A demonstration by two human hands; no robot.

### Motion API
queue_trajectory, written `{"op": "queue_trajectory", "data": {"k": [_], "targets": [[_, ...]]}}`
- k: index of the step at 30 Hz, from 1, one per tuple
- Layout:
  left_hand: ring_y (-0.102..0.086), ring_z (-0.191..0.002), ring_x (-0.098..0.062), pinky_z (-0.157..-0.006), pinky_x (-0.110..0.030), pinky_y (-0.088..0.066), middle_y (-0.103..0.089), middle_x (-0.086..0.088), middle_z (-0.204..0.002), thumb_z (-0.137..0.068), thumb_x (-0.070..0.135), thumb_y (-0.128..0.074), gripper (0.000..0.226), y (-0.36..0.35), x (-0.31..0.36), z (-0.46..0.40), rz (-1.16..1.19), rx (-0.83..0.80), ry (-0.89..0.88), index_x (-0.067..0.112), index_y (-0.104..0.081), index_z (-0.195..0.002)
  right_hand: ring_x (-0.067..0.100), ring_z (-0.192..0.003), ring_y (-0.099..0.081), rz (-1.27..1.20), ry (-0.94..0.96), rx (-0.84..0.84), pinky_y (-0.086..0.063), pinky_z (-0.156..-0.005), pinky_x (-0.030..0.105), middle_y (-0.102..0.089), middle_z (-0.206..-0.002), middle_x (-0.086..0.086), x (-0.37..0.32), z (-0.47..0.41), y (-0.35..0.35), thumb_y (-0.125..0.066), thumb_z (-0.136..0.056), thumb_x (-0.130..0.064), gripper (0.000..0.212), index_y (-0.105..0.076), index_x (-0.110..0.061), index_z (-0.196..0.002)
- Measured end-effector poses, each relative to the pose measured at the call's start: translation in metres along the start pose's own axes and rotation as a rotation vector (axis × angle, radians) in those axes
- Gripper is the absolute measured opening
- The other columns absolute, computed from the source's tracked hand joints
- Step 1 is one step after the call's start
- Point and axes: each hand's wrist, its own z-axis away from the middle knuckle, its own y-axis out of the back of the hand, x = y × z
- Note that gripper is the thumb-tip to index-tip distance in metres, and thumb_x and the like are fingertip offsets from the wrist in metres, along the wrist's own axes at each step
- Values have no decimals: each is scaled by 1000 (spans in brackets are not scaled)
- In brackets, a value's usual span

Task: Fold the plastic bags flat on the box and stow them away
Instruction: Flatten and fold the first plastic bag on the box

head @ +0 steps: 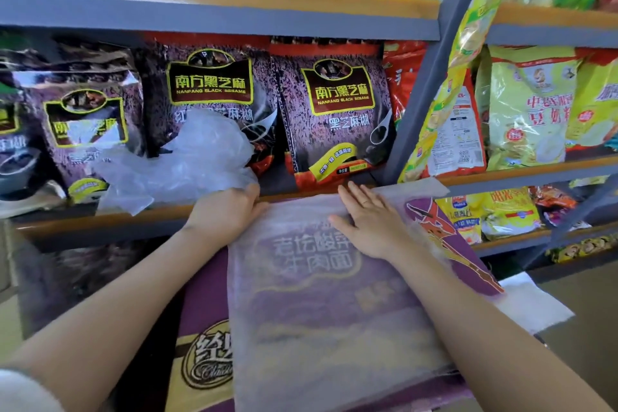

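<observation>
The right hand (pixel 369 222) lies open and flat, fingers straight and close together, palm pressing down on a translucent plastic bag (pixel 321 304) spread over the top of a purple cardboard box (pixel 200 298). The left hand (pixel 230 211) reaches forward to the far left corner of that bag, its fingers curled over the edge where the sheet meets the shelf (pixel 140 216); whether it pinches the flat bag or the loose plastic just above it cannot be told. Both forearms stretch forward from the bottom corners of the view, bare, and draw closer together toward the hands; a pale sleeve (pixel 23 391) shows at the lower left. The flat bag is milky and smooth, roughly rectangular, with the box's printed white characters showing dimly through it. The box is glossy purple with a gold band and a round emblem along its near left side. Behind the left hand a second crumpled plastic bag (pixel 187 160) sits on the shelf edge, clear, wrinkled and puffed up, resting against dark purple pouches of black sesame paste (pixel 337 110) that stand upright in a row. To the right of a grey upright post, yellow packets (pixel 531 107) fill the neighbouring shelves. A white sheet (pixel 535 306) sticks out beside the box at lower right.
</observation>
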Motion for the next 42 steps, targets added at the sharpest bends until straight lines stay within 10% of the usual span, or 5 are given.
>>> {"op": "queue_trajectory", "data": {"k": [7,12,18,25,42], "targets": [[-66,-84,-37,-68,-42,-54,-67,-17,-98,-69,20,-43,40,8,43,26,17,235,-231,2,-65,-98,14,-146,9,13,14,58,0,-119,38,13,-158,-2,-9,21,11,-13,-100,-42,58,2,-17,-150],[-2,-144,-23,-111,-27,5,-1,-11,-156,-48,80,32,128,7,78,81,151,-202,-103,8,-4,-147,14,-146,5,-18,211,16,2,-117,33,8,-159,0,-30,47,1,-21,-100,-39,57,-2,-19,-150],[11,-143,-20,-115,-33,6,14,-8,-155,-27,94,20,146,20,63,108,58,-318,17,10,12,-145,13,-146,8,6,85,-34,3,-117,35,9,-159,-3,7,58,-6,-17,-96,-53,66,3,-22,-150],[-43,-128,-31,-99,-52,-29,-41,-19,-141,-78,81,-12,106,31,97,152,30,-22,-190,-4,-39,-135,14,-146,5,-23,299,88,2,-117,32,9,-159,-2,-13,125,2,-2,-89,-55,71,0,-19,-150],[-42,-125,1,-103,-10,-29,-49,13,-132,-89,44,-40,41,25,73,227,503,93,-152,18,-56,-115,21,-139,-31,-189,293,197,-22,-113,35,-35,-150,2,54,164,-11,-21,-86,-68,77,-44,-16,-138]]}}
